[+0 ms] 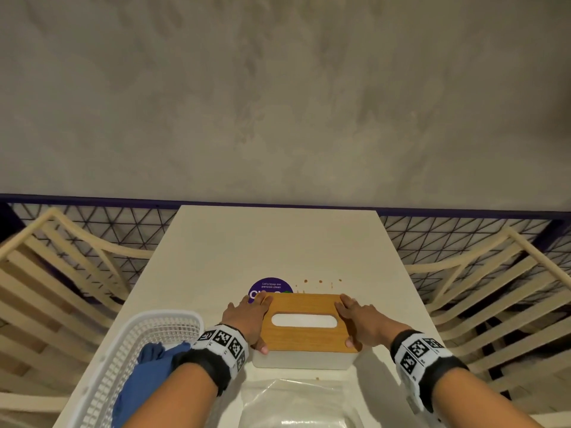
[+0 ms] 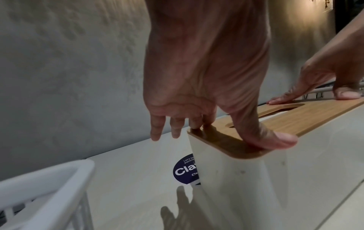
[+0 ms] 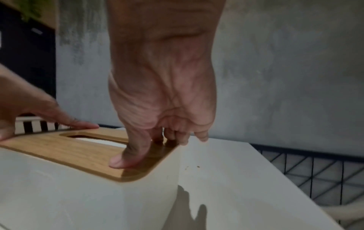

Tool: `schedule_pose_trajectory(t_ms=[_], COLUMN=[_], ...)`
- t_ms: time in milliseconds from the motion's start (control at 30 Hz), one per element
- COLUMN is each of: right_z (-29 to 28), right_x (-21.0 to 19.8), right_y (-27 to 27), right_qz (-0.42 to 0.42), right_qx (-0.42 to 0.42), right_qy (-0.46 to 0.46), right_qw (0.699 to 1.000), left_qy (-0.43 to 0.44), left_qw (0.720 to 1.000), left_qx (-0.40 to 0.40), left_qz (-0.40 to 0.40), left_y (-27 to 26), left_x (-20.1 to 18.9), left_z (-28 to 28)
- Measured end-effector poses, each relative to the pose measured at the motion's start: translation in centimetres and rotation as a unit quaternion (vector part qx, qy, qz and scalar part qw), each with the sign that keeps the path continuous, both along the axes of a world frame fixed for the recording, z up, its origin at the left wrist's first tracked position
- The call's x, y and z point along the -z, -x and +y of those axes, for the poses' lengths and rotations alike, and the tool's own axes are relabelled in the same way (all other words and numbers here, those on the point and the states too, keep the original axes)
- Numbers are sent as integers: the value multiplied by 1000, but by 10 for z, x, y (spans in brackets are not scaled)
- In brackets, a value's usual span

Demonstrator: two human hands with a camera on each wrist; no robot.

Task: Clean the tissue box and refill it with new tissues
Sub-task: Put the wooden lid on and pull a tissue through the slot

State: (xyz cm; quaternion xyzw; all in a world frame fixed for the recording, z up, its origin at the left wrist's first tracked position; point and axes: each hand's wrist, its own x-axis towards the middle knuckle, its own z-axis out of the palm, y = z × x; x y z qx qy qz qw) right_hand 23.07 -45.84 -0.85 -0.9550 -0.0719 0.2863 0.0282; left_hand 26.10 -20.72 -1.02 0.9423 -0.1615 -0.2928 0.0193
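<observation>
A white tissue box (image 1: pixel 302 361) with a wooden lid (image 1: pixel 309 338) stands on the white table (image 1: pixel 278 242) in front of me. The lid has an oval slot, and something white shows through it. My left hand (image 1: pixel 256 324) presses on the lid's left end, with the thumb at the near corner and the fingers at the far corner. At the right end my right hand (image 1: pixel 347 319) presses the same way. The left wrist view shows my left hand (image 2: pixel 228 132) with two fingers hanging past the lid (image 2: pixel 295 119). The right wrist view shows my right hand (image 3: pixel 147 149) flat on the lid (image 3: pixel 59 146).
A white plastic basket (image 1: pixel 148 335) holding a blue cloth (image 1: pixel 148 372) stands at the near left. A clear plastic pack (image 1: pixel 293 403) lies at the table's near edge. Behind the box are a purple round sticker (image 1: pixel 272 287) and brown spots (image 1: pixel 319 282). Slatted chairs flank the table.
</observation>
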Motion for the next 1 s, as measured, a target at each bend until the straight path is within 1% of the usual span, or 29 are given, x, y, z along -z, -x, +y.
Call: schedule_pose_trajectory(t_ms=[100,167,267,367,433,500,567,733,800,900,1000], right_z=[5,7,14,30,45,62,73,80,80,79,79], right_x=[-6,-9,-12,-12,-8,-2,4,12,12,13,11], right_y=[2,3,3,-2,-6,-9,-11,-22,-26,-31,-35], right_qz=[-7,-27,-76,-133,-165,-173,-185,-197,-201,-198,-189], right_qx=[-4,-9,-45,-94,-124,-153,-182,-208,-232,-270,-290], right_qy=[-2,-4,-12,-42,-25,3,24,27,32,13,0], right_qw=[1000,1000,996,986,978,973,965,958,951,942,938], left_qy=[11,24,61,132,193,220,222,181,186,202,204], left_qw=[1000,1000,998,988,973,966,966,976,974,969,969], left_qx=[-6,-12,-27,-74,-121,-133,-132,-124,-126,-138,-140], left_qz=[-5,-2,-1,-11,-22,-12,0,8,13,20,23], left_y=[6,12,17,13,11,11,12,11,12,12,11], left_x=[-1,-1,1,8,17,27,34,34,34,38,40], left_z=[0,2,7,9,8,7,6,6,6,9,9])
